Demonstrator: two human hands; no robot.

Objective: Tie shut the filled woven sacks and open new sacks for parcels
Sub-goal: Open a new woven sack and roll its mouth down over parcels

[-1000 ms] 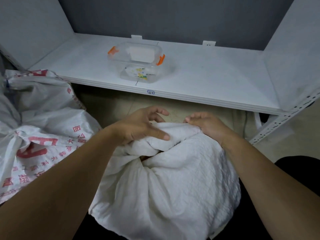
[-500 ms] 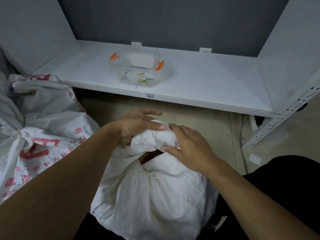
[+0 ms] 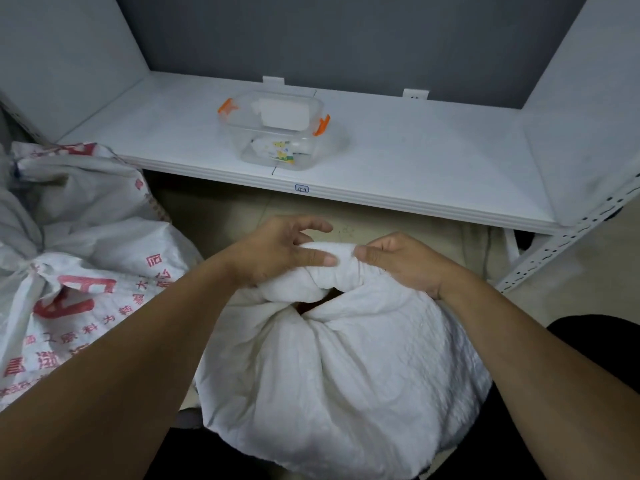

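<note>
My left hand [image 3: 277, 252] and right hand [image 3: 403, 261] both grip the white sack [image 3: 339, 368] by its bunched neck (thumbs nearly meeting). My forearms angle in from the near corners.

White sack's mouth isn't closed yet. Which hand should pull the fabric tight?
Probably the right hand: it pinches the rolled fabric at its outer end, while the left hand grips the roll just above the open gap in the white sack, suited to anchoring.

Three woven sacks show: one plain white sack [image 3: 346, 375], plus two red-printed ones, the near printed sack [image 3: 86, 306] and the far printed sack [image 3: 79, 174]. One clear box [image 3: 277, 133] with two orange clips [image 3: 228, 109] sits on the one shelf [image 3: 433, 161], toward its front edge.
</note>
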